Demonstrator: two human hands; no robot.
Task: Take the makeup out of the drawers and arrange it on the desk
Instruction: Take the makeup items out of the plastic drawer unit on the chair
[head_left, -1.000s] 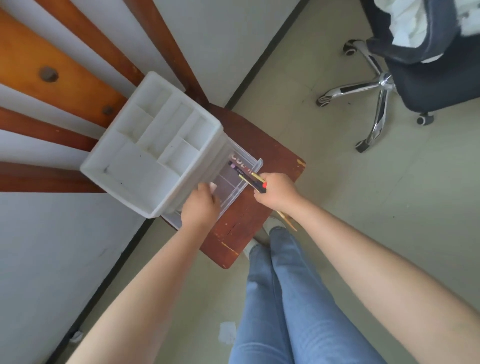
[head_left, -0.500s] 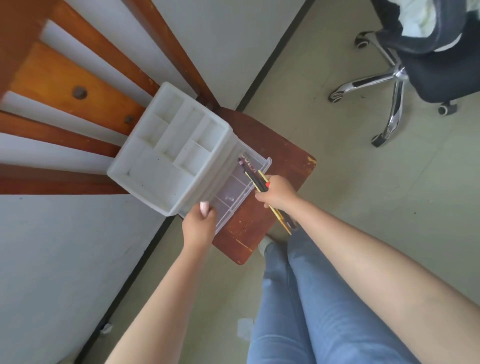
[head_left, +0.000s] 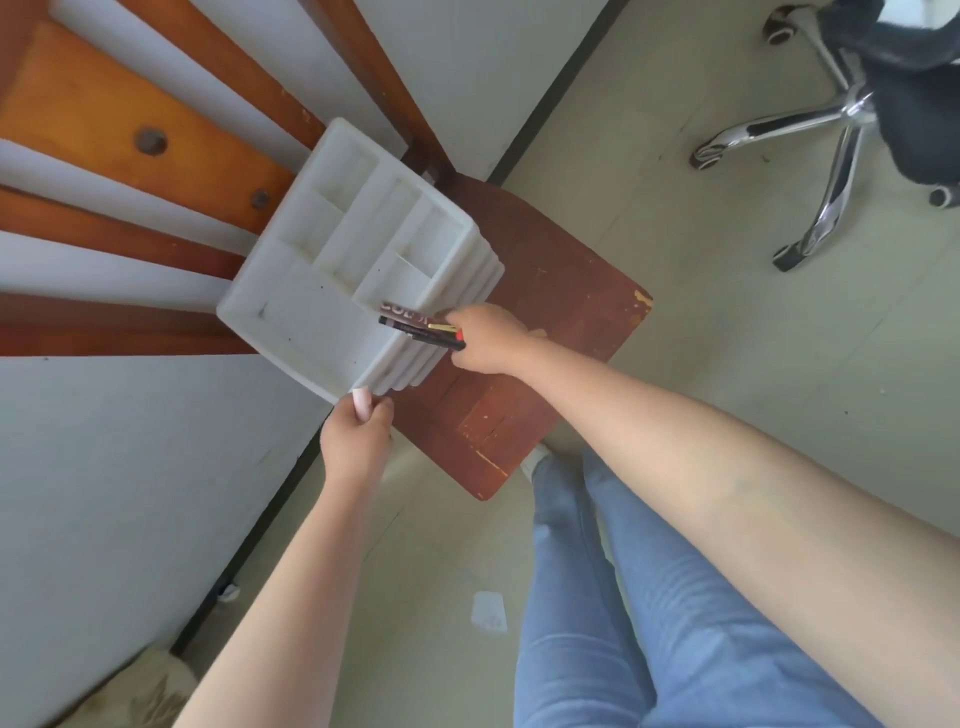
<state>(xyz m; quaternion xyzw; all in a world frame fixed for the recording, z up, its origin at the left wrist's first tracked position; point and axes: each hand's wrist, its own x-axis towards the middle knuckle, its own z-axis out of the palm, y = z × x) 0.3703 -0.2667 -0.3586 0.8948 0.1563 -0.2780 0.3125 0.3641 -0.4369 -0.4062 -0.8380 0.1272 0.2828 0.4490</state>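
A white plastic drawer organiser (head_left: 332, 270) stands on a brown wooden desk (head_left: 561, 312), its top tray divided into empty compartments and its drawers pushed in. My right hand (head_left: 488, 340) grips a bundle of makeup pencils and tubes (head_left: 418, 326), dark with a red tip and a gold one, held over the organiser's front right edge. My left hand (head_left: 358, 439) holds the organiser's near front corner, thumb on the rim.
Orange-brown wooden slats (head_left: 130, 140) run along the white wall behind the organiser. A black office chair with a chrome wheeled base (head_left: 826, 135) stands on the floor at upper right. My legs in blue jeans (head_left: 649, 597) are below the desk edge.
The clear drawer that stood open is now pushed in. My right hand has lifted the makeup sticks out and moved them left over the organiser's top. My left hand shifted to the near corner.
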